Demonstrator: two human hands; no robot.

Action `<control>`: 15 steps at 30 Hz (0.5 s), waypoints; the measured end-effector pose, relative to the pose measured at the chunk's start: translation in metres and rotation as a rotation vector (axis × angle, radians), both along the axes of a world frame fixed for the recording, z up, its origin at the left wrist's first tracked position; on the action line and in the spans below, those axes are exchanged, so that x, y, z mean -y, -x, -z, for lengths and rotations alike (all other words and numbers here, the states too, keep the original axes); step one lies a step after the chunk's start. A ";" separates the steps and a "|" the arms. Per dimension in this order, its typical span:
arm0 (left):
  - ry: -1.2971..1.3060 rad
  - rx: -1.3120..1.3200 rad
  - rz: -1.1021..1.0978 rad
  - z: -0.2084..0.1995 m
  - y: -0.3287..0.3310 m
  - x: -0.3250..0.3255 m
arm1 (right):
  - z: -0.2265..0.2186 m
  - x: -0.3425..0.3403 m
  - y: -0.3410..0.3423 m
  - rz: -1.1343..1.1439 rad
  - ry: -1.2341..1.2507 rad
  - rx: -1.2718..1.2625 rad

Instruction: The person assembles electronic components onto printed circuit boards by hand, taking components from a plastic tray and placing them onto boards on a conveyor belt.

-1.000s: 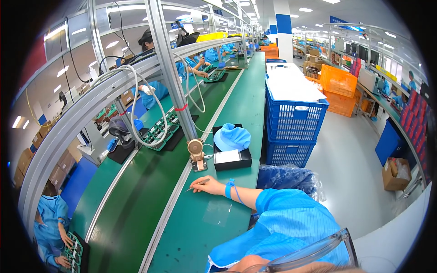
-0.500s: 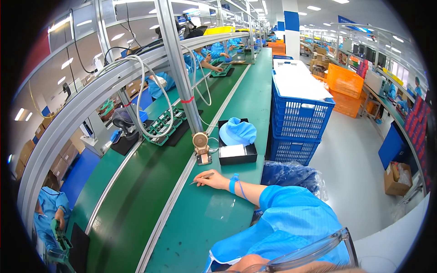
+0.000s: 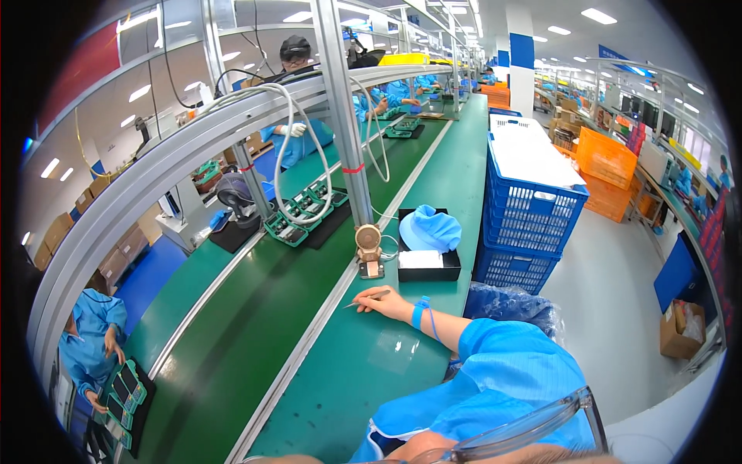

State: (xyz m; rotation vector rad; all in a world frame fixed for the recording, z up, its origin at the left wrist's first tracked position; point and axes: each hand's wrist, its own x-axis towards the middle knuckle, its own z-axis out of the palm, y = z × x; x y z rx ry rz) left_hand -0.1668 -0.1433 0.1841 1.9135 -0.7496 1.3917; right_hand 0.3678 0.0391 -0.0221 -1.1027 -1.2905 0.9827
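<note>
My right hand rests over the green bench top, fingers closed in a pinch on slim tweezers. Their pointed end sticks out to the left, close to the metal rail of the line. Around my right wrist sits a blue strap with a thin cord. Nearer to me lies a clear plastic sheet, flat and apart from the hand. Beyond the hand stands a round brownish device on a small base. My left hand is out of view.
A black tray holds a blue cap and a white block. Blue crates stand to the right. A metal post rises beside the line. Across it, a co-worker handles green-framed parts.
The whole view has shifted, moving the scene rightward. My right hand keeps its pinch on the tweezers. The co-worker at lower left has lowered the green-framed parts onto a dark mat.
</note>
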 end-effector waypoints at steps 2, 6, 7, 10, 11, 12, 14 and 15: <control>-0.014 -0.011 -0.022 0.002 -0.004 -0.001 | -0.006 0.003 0.001 -0.004 0.001 0.027; -0.032 -0.031 -0.064 0.007 -0.016 -0.003 | -0.006 0.006 0.001 0.016 0.026 0.018; -0.032 -0.038 -0.075 0.007 -0.019 -0.003 | -0.006 0.006 -0.001 0.014 0.016 0.025; -0.023 -0.066 -0.102 0.008 -0.026 -0.004 | -0.005 0.005 0.001 0.022 0.019 0.038; -0.017 -0.073 -0.109 0.009 -0.030 -0.005 | -0.006 0.005 0.000 0.034 0.025 0.043; -0.011 -0.081 -0.116 0.010 -0.033 -0.006 | -0.007 0.005 0.000 0.031 0.033 0.050; -0.001 -0.099 -0.125 0.010 -0.040 -0.008 | -0.009 0.006 0.000 0.051 0.019 0.051; 0.003 -0.109 -0.128 0.010 -0.044 -0.009 | -0.009 0.006 0.000 0.052 0.025 0.056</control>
